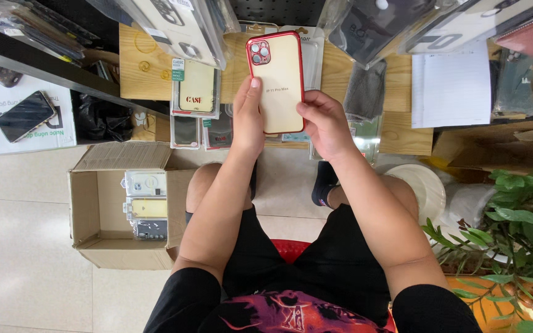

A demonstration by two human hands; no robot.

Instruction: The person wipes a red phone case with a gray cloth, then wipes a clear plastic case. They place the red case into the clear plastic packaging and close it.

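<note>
Two hands, our left hand [247, 117] and right hand [324, 123], clasp the red-rimmed phone case [277, 83]; we'd keep fingertips on its edges

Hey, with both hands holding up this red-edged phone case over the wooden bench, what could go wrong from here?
1. The phone case is pinched only at its lower edges by the left hand and right hand; it may slip onto the packaged cases below.
2. The open cardboard box sits close beside the left knee and might get kicked.
</note>
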